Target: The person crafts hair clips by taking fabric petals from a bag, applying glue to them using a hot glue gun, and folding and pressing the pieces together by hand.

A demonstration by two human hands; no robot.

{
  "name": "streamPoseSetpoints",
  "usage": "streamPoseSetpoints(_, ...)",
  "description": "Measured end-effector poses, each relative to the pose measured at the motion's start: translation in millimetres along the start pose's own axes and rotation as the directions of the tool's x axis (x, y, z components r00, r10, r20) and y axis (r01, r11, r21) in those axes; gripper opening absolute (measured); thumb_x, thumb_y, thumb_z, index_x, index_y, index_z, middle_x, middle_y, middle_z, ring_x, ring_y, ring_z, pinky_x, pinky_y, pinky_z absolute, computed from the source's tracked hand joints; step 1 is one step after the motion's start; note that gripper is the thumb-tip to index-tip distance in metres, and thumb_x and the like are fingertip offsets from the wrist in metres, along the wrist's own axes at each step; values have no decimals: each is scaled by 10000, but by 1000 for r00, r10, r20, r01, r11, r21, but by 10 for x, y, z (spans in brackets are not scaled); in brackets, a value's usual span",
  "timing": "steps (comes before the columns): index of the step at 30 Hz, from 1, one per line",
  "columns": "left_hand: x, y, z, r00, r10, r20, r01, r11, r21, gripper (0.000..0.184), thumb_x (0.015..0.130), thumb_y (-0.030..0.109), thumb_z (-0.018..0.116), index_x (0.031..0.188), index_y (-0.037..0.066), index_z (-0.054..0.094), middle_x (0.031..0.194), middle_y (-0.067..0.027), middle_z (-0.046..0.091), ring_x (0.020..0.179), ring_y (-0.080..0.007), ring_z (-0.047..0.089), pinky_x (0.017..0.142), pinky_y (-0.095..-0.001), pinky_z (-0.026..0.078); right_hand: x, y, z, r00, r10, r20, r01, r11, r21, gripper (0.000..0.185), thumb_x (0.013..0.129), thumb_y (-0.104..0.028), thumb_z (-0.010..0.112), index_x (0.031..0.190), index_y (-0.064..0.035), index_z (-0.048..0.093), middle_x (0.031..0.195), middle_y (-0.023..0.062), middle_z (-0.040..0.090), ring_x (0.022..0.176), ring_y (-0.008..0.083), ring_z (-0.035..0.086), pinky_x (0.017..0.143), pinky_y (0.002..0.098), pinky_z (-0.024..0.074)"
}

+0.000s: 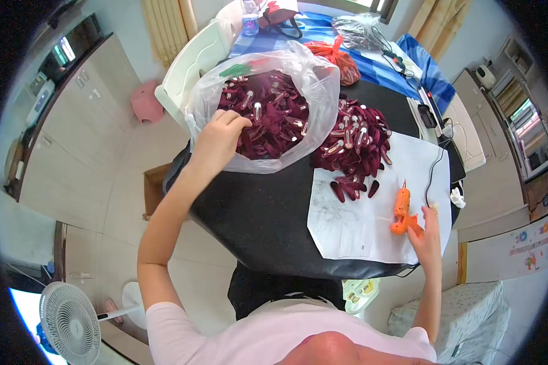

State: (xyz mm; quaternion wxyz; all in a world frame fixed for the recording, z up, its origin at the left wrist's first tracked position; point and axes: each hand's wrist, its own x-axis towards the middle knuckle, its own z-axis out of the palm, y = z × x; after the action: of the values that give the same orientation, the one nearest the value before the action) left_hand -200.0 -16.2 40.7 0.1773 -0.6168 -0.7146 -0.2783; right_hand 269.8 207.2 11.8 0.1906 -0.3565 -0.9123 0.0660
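Note:
My left hand [225,134] is over the near left part of a clear plastic bag [277,163] full of dark red hair clips [268,109]. Its fingers are bent together, and whatever they may hold is too small to make out. To the right, my right hand [427,234] is at the handle of an orange glue gun [402,207], thumb and fingers apart around its near end. The glue gun lies on a white sheet [353,225] with its nozzle pointing away from me. Between the bag and the sheet is a heap of dark red clips [356,140], with a few loose ones nearer me.
A black-covered table [256,219] holds these things. Behind are a red plastic bag [341,61], a water bottle [250,21] and a power strip [429,100]. A black cord [433,176] crosses the sheet's right side. A white chair [192,67] stands at the left.

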Motion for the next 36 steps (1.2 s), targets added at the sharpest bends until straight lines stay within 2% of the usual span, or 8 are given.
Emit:
streamPoseSetpoints(12, -114, 117, 260, 869, -490, 64, 475, 865, 162, 344, 816, 362, 672, 880, 35, 588, 780, -158, 646, 743, -345, 634, 657, -435, 486, -25, 20, 225, 994, -33, -108, 26, 997, -71, 528, 719, -79, 699, 1189, 76, 515, 1225, 246, 513, 1108, 394, 511, 940, 414, 424)
streamPoseSetpoints(15, -115, 103, 286, 903, -430, -12, 429, 900, 76, 291, 773, 276, 726, 884, 29, 619, 703, -104, 587, 632, -278, 602, 591, -375, 472, 10, 199, 221, 972, -38, -231, 52, 997, 56, 415, 746, -84, 672, 1119, 72, 577, 1110, 197, 604, 960, 350, 596, 845, 365, 476)
streamPoseSetpoints(16, -114, 100, 292, 913, -406, -51, 407, 913, 18, 272, 764, 248, 731, 878, 28, 620, 697, -99, 575, 629, -267, 600, 588, -367, 471, 49, 148, 120, 977, 164, -135, -123, 954, 273, 392, 754, -83, 655, 1106, 76, 584, 1115, 194, 602, 923, 301, 599, 804, 346, 489)
streamPoseSetpoints(18, -126, 105, 317, 921, -367, -130, 357, 929, -95, 237, 746, 190, 743, 867, 25, 622, 684, -87, 552, 623, -247, 595, 582, -350, 469, 107, 34, -176, 870, 462, 170, -464, 654, 597, 352, 770, -80, 623, 1080, 85, 598, 1126, 186, 597, 848, 203, 606, 724, 306, 515)
streamPoseSetpoints(22, -121, 241, 338, 907, -370, -201, 328, 920, -214, 152, 830, 122, 676, 903, 19, 590, 837, -68, 663, 738, -139, 646, 644, -269, 499, 327, -422, -537, 896, 398, 195, -157, -127, 979, 388, 793, -101, 518, 1137, 73, 557, 1016, 171, 623, 775, 119, 553, 600, 208, 452)
streamPoseSetpoints(26, 65, 853, 170, 860, -499, 107, 341, 407, -847, 170, 917, 86, 565, 1055, 15, 494, 891, -112, 676, 800, -171, 653, 706, -277, 510, 520, -699, -517, 955, 244, 170, -132, -164, 978, 409, 740, -96, 509, 1113, 65, 550, 966, 157, 625, 785, 122, 551, 638, 206, 435)
streamPoseSetpoints(29, 152, 1220, 236, 837, -386, 388, 414, -15, -910, 263, 924, 104, 552, 1169, 18, 510, 932, -115, 661, 814, -178, 656, 727, -275, 524, 708, -948, -333, 984, 146, 102, -95, -55, 994, 400, 666, -97, 533, 1037, 49, 567, 953, 138, 616, 794, 143, 563, 679, 232, 443)
streamPoseSetpoints(36, 130, 1546, 547, 893, -289, 345, 369, 32, -929, 226, 872, -8, 597, 1090, 10, 535, 956, -101, 667, 839, -119, 621, 768, -241, 489, 990, -1255, 63, 990, -102, 97, -106, -83, 991, 274, 837, -180, 559, 1008, 33, 561, 953, 133, 619, 765, 167, 598, 668, 278, 480)
